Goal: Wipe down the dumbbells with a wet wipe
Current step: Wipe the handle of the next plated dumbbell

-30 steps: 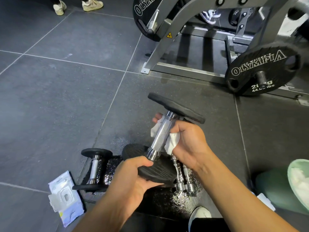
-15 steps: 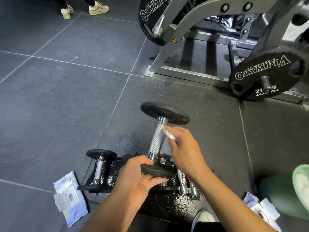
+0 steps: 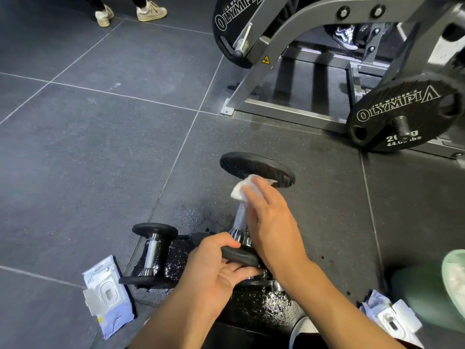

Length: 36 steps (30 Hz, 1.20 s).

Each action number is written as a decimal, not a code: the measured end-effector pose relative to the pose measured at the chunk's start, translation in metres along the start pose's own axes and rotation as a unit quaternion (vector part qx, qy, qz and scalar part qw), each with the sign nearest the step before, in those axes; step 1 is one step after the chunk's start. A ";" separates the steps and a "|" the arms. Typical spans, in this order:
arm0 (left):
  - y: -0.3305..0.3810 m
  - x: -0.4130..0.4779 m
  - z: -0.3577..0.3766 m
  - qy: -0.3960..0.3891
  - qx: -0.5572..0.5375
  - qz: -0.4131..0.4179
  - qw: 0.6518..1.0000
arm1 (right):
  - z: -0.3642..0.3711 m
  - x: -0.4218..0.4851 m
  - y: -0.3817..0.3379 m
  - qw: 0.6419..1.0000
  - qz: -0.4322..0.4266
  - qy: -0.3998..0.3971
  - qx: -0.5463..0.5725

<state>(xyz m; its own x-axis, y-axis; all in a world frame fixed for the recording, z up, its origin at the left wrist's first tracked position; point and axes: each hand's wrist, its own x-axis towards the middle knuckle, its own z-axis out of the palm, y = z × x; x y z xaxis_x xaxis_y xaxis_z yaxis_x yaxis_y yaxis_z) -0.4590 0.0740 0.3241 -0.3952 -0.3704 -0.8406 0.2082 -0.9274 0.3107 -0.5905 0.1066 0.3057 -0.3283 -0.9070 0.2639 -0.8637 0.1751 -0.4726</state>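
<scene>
I hold a black-ended dumbbell (image 3: pixel 254 166) with a chrome handle tilted up off the floor. My left hand (image 3: pixel 216 265) grips its near end plate from below. My right hand (image 3: pixel 270 222) lies over the handle with straight fingers, pressing a white wet wipe (image 3: pixel 240 188) against the underside of the far plate. A second dumbbell (image 3: pixel 152 250) lies on the wet floor to the left. Chrome handles of others show behind my hands, mostly hidden.
An open wet wipe pack (image 3: pixel 108 302) lies on the floor at the lower left; another pack (image 3: pixel 391 321) sits at the lower right beside a green bin (image 3: pixel 453 285). A weight machine frame (image 3: pixel 281 46) with Olympia plates (image 3: pixel 405 114) stands ahead. A person's shoes (image 3: pixel 130 12) are far left.
My right hand let go of the handle, opened out and slid the wipe up from the handle to the underside of the far plate. The dumbbell tilted slightly.
</scene>
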 end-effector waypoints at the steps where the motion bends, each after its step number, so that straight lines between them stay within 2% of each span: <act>1: 0.000 -0.001 0.000 -0.004 0.001 0.001 1.000 | 0.004 0.000 0.002 0.999 -0.023 -0.012 -0.041; 3: 0.001 -0.002 -0.001 -0.004 0.004 0.005 1.000 | 0.010 -0.001 0.009 0.995 -0.052 -0.043 -0.070; 7: 0.004 -0.003 -0.003 -0.002 0.018 0.008 1.000 | -0.002 0.003 0.017 0.988 -0.046 -0.147 0.011; 10: 0.005 0.000 -0.004 -0.021 0.017 0.012 1.000 | -0.021 0.001 0.021 0.947 -0.053 -0.301 0.093; 12: 0.006 0.000 -0.004 -0.031 0.014 0.013 0.999 | -0.029 0.001 0.026 0.921 -0.048 -0.362 0.135; 14: 0.008 -0.002 -0.003 -0.028 0.008 0.011 1.000 | -0.031 0.003 0.034 0.940 -0.055 -0.309 0.133; 16: 0.008 -0.004 -0.001 -0.017 0.005 0.010 1.000 | -0.025 0.006 0.042 0.976 -0.073 -0.179 0.103; 18: 0.008 -0.006 0.001 -0.011 0.006 0.005 1.000 | -0.016 0.007 0.049 0.990 -0.051 -0.099 0.086; 20: 0.007 -0.007 0.003 -0.014 0.011 0.004 1.000 | -0.011 0.006 0.050 0.990 -0.045 -0.105 0.080; 22: 0.006 -0.006 0.003 -0.023 0.018 0.004 1.000 | -0.010 0.001 0.046 0.974 -0.074 -0.194 0.089; 24: 0.006 -0.006 0.003 -0.034 0.028 0.008 0.999 | -0.016 -0.002 0.043 0.938 -0.094 -0.304 0.137; 26: 0.006 -0.006 0.003 -0.046 0.034 0.008 0.998 | -0.030 -0.001 0.042 0.905 -0.061 -0.378 0.185; 28: 0.006 -0.007 0.003 -0.048 0.036 0.003 0.998 | -0.047 0.002 0.046 0.886 -0.003 -0.406 0.224; 30: 0.007 -0.007 0.003 -0.037 0.026 -0.001 0.999 | -0.061 0.004 0.050 0.901 0.053 -0.366 0.226; 33: 0.008 -0.009 0.005 -0.023 0.016 -0.002 1.000 | -0.069 0.005 0.052 0.935 0.151 -0.239 0.213; 34: 0.009 -0.009 0.006 -0.021 0.015 -0.002 1.000 | -0.068 0.005 0.049 0.931 0.192 -0.196 0.242; 36: 0.009 -0.009 0.007 -0.023 0.010 -0.004 1.000 | -0.063 0.004 0.045 0.896 0.276 -0.132 0.322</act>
<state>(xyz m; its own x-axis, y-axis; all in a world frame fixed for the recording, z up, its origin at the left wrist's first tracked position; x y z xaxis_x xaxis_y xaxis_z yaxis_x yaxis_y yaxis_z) -0.4596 0.0683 0.3376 -0.4370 -0.3636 -0.8227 0.1866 -0.9314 0.3126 -0.6545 0.1353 0.3379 -0.4619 -0.8246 -0.3266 -0.1705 0.4439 -0.8797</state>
